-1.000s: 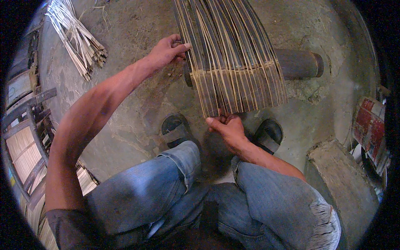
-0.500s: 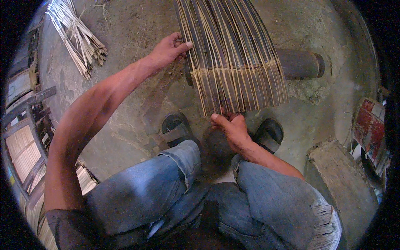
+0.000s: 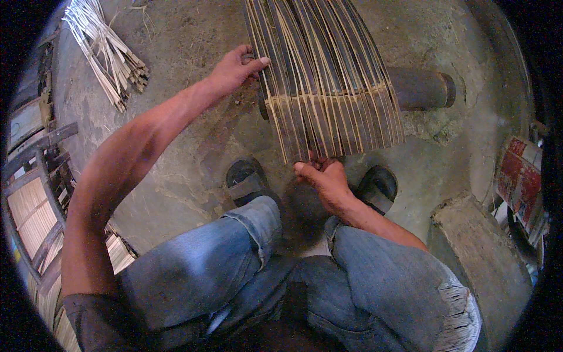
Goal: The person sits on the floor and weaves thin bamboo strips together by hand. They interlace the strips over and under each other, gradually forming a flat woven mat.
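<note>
A panel of dark bamboo strips [image 3: 340, 117] with pale slivers between them slopes away from me, crossed by a pale band near its close end. My left hand [image 3: 237, 69] grips the panel's left edge, the thumb on top and the fingers curled beneath. At the near edge, my right hand [image 3: 327, 179] is closed with the thumb against bent fingers, on the strip ends; part of those fingers is hidden under the panel. Beneath the panel lies a thick dark cylinder [image 3: 421, 89], sticking out to the right.
A tied bundle of pale split sticks [image 3: 111, 56] lies on the floor at the far left. Along the left side stands a wooden frame [image 3: 44, 205] beside more pale strips. To my right are a rough block [image 3: 481, 243] and a worn red board [image 3: 519, 176]. My sandalled feet flank my right hand.
The panel and both hands have shifted very slightly to the left. Both hands keep the same hold.
</note>
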Demonstrator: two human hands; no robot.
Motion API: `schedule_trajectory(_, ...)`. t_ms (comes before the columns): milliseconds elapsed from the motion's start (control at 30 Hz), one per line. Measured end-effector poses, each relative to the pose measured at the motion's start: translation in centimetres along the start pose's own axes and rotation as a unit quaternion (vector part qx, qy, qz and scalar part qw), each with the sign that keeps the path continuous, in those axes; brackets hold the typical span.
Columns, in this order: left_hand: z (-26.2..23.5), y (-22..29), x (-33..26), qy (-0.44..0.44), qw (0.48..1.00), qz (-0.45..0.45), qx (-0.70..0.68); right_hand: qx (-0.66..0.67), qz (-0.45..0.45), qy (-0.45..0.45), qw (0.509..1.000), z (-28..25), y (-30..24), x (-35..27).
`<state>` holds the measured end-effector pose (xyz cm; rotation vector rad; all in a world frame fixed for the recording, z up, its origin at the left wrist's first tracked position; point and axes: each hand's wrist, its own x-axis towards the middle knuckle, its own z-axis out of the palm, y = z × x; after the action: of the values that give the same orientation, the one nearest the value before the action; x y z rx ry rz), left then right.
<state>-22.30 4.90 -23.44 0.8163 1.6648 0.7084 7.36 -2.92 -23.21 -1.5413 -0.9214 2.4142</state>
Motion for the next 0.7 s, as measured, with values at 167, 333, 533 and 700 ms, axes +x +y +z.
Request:
schedule_trajectory(167,0.1,0.3,0.0,-0.001,1.0,0.002,0.006,0.011,0.023,-0.009,1.0,0.0,0.1,0.1)
schedule_trajectory(333,0.7,0.9,-0.6,0.023,1.0,0.0,-0.001,0.033,0.025,-0.023,0.999,0.0,-0.1,0.1)
schedule_trajectory(533,0.7,0.6,-0.1,0.009,1.0,0.009,0.003,0.052,0.014,-0.024,0.998,0.1,-0.2,-0.2)
schedule_trajectory(700,0.3,-0.1,0.3,0.005,1.0,0.018,0.015,0.024,0.023,-0.023,0.999,0.0,-0.2,0.0)
